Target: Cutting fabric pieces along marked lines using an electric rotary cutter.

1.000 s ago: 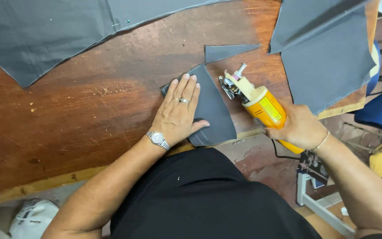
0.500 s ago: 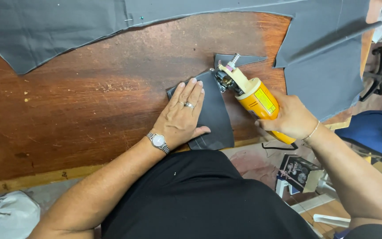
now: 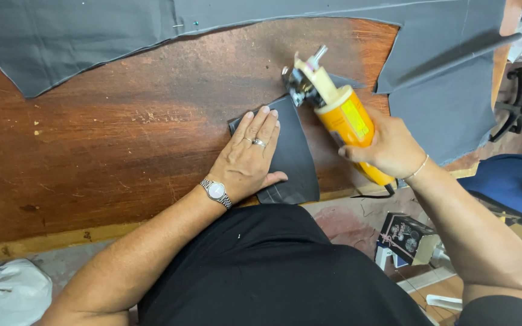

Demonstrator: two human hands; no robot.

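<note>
left hand (image 3: 248, 160): flat, fingers spread and pressed down on a small dark grey fabric piece (image 3: 291, 154), pinning it to the wooden table (image 3: 110, 139); nothing pinched, just palm weight. a ring and a steel wristwatch (image 3: 215, 191) show on it.
right hand (image 3: 388, 147): wrapped tight round the orange body of an electric fabric cutter (image 3: 336, 108), fingers closed about the barrel, the cord trailing off the near edge.
cutter head: the metal blade end (image 3: 300, 81) sits at the far right corner of the small piece, just beyond the left fingertips; whether the blade touches the cloth, i cannot tell.
small fabric piece: lies at the near edge of the table, in front of the person, its right side long and clean-edged, its near end hanging a little over the table lip.
cut so far: the piece looks already free of the bigger cloth on every side that shows; a thin grey offcut (image 3: 348, 80) peeks out by the blade.
left to do: by my reckoning only the far corner is in hand.
other cloth: a large grey sheet (image 3: 92, 36) along the far side, another grey panel (image 3: 448, 96) to the right.
</note>
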